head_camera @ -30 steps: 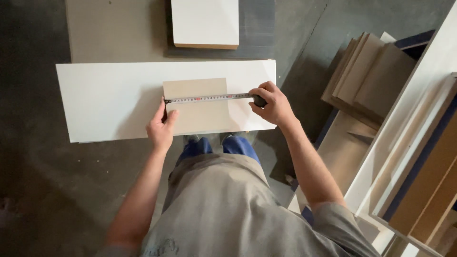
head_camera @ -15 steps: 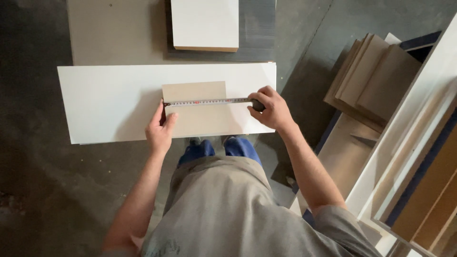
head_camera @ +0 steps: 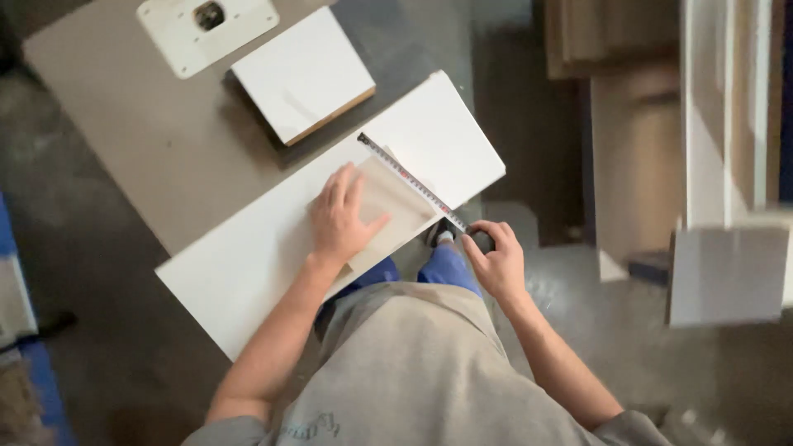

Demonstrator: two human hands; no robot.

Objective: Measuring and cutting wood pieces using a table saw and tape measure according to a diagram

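So I'm mid-measurement here. My left hand (head_camera: 340, 216) is spread flat, fingers open, pressing down on a small tan board (head_camera: 388, 206) that sits on top of a long white panel (head_camera: 248, 264). My right hand (head_camera: 496, 263) is closed around the tape measure case (head_camera: 481, 241), just off the near edge of the panel, over by my knee. The tape blade (head_camera: 409, 182) runs from that hand up along the right edge of the tan board, with the hook end past the board's far corner, resting on the white panel.

I'd say this is the measuring step, checking the board's length along that edge. Judging from how it sits, the blade needs to lie straight and flush with the edge, and my left hand has to keep the board from sliding, since it's only resting loose on the slick white surface.

Room-wise: the white panel overhangs the grey table (head_camera: 124, 124) toward me, so there's no support under my right hand. Past my left hand there's a thick white block (head_camera: 301, 74) and a white plate with a hole (head_camera: 206, 29), both well apart from the tape. To the right of my right hand it's open floor, then stacked panels (head_camera: 727, 165) further off.
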